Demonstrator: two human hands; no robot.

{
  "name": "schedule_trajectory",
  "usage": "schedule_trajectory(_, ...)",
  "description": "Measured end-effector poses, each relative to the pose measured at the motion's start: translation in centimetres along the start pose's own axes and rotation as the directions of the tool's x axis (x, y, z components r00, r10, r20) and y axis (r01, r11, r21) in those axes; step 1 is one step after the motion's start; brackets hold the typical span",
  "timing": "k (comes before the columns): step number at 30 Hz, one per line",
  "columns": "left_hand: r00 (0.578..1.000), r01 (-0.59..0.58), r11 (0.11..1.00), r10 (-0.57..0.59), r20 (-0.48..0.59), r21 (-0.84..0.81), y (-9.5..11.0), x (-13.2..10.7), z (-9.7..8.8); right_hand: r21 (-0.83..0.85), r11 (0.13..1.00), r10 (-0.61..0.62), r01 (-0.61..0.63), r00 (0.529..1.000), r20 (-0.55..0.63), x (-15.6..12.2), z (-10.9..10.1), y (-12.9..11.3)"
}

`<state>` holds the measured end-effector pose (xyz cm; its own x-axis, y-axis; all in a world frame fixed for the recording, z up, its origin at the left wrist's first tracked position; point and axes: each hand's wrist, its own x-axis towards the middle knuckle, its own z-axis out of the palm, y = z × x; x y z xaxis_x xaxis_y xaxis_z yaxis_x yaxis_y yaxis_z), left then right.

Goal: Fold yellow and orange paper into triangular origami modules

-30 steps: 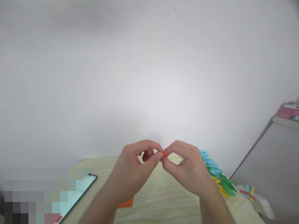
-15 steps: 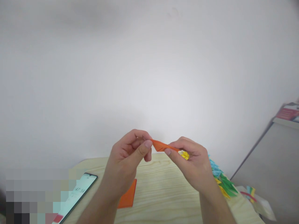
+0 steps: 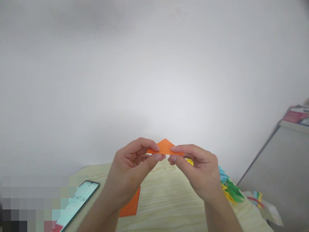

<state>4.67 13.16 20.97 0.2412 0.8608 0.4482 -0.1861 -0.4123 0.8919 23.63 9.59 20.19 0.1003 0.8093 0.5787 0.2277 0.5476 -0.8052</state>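
Above the pale wooden table (image 3: 166,199) I hold a small folded orange paper triangle (image 3: 164,147) with its point up. My left hand (image 3: 134,167) pinches its left corner between thumb and forefinger. Its right corner is pinched by my right hand (image 3: 196,169), fingers closed. A flat orange paper sheet (image 3: 131,204) lies on the table beneath my left wrist, partly hidden. A bit of yellow paper (image 3: 190,161) shows behind my right fingers.
A phone (image 3: 78,204) with a lit screen lies at the table's left. A heap of folded blue, green and yellow paper pieces (image 3: 229,187) sits at the right edge. Coloured strips (image 3: 257,198) lie lower right. A white wall fills the background.
The orange paper was almost hidden between my fingertips a second ago. It now stands unfolded as a triangle, and both hands have risen slightly and drawn a little apart.
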Motion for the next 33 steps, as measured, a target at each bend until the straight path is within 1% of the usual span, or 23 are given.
schedule_trajectory(2, 1.0, -0.023, 1.0, 0.023, -0.01, -0.003, -0.02, -0.05, 0.04, 0.09, 0.995, 0.047, -0.046, 0.999, 0.002, 0.06, 0.04, -0.17)
schedule_trajectory(4, 0.999, -0.039, 0.999, 0.039, -0.007, 0.016, -0.01, -0.13, 0.07, 0.156, 0.984, 0.085, -0.089, 0.996, 0.03, 0.15, 0.0, -0.28)
schedule_trajectory(6, 0.999, -0.048, 0.998, 0.049, -0.007, 0.033, 0.04, -0.23, 0.15, 0.208, 0.972, 0.1, -0.112, 0.993, 0.067, 0.26, -0.09, -0.34)
schedule_trajectory(9, 0.997, -0.067, 0.997, 0.069, -0.042, 0.04, 0.16, -0.36, 0.44, 0.261, 0.958, 0.099, -0.121, 0.991, 0.094, 0.43, -0.28, -0.33)
schedule_trajectory(13, 0.99, -0.094, 0.992, 0.102, -0.101, 0.086, 0.22, -0.42, 0.79, 0.24, 0.963, 0.109, -0.122, 0.992, 0.066, 0.53, -0.54, -0.1)
schedule_trajectory(20, 0.983, -0.136, 0.983, 0.149, -0.11, 0.12, -0.08, -0.4, 0.75, 0.195, 0.967, 0.158, -0.162, 0.987, 0.039, 0.4, -0.42, -0.33)
schedule_trajectory(26, 0.986, -0.152, 0.98, 0.16, -0.054, 0.13, 0.02, -0.25, 0.7, 0.167, 0.978, 0.12, -0.126, 0.992, 0.043, 0.39, -0.23, -0.66)
schedule_trajectory(33, 0.984, -0.165, 0.969, 0.174, -0.035, 0.186, -0.09, -0.27, 0.55, 0.142, 0.977, 0.161, -0.16, 0.987, 0.003, 0.34, 0.02, -0.73)
